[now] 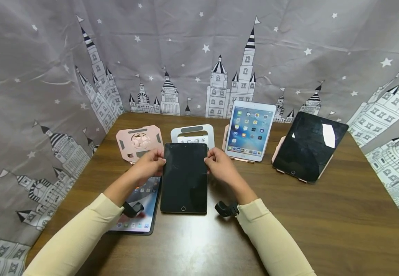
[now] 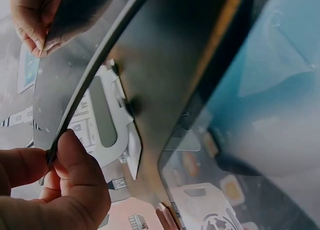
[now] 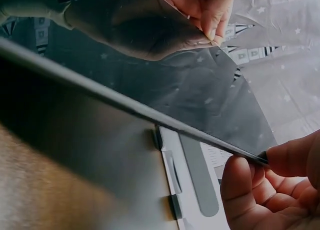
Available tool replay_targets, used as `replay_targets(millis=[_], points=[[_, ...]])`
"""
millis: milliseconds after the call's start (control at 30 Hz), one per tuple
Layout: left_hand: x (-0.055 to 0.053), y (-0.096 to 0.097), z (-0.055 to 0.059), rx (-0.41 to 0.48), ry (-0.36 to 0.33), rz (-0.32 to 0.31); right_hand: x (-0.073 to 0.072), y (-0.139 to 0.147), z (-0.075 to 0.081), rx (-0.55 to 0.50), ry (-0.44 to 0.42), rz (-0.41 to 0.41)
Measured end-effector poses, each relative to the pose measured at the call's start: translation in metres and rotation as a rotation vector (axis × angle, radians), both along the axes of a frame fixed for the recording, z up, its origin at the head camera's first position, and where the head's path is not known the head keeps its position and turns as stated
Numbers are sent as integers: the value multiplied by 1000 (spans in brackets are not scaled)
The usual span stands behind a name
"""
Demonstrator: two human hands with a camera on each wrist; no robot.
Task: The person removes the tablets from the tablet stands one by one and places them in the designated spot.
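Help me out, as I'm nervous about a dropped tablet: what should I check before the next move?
1. Grip on the held tablet: ok; the left hand and right hand pinch opposite side edges.
2. Orientation: ok; the home button is at the end nearest the person.
3. White stand, perhaps the next spot: ok; no tablet rests on it.
4. Lower edge off the table: cannot tell.
5. Left side free of obstacles: not ok; the large lit tablet lies close by, under the left arm.
6. White tablet and black tablet at right: ok; both are propped on stands.
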State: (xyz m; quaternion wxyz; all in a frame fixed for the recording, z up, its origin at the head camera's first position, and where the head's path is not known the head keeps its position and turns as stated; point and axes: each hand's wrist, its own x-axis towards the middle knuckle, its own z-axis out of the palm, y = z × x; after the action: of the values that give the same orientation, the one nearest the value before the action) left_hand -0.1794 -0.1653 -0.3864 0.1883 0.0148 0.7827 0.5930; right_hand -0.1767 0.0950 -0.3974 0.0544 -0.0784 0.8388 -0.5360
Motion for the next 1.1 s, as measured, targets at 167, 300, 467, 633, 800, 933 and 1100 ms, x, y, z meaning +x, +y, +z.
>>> replay_targets(millis=[167, 300, 467, 633, 800, 933, 1100], points=[[3, -2, -1, -31, -10, -28, 4, -1, -6, -13, -34, -19], [5, -3, -2, -57, -16, -45, 7, -2, -11, -33, -49, -15], [7, -5, -3, -53, -27, -51, 11, -4, -14, -62, -60, 2], [8, -6, -5, -66, -32, -47, 13, -5, -17, -90, -87, 1], [11, -8, -7, -65, -33, -56, 15, -7, -20, -109, -122, -2], [13, -9, -9, -68, -25, -79, 17, -8, -21, -111, -121, 4], [14, -12, -11, -82, -38, -92, 18, -7, -24, -87, -116, 24]])
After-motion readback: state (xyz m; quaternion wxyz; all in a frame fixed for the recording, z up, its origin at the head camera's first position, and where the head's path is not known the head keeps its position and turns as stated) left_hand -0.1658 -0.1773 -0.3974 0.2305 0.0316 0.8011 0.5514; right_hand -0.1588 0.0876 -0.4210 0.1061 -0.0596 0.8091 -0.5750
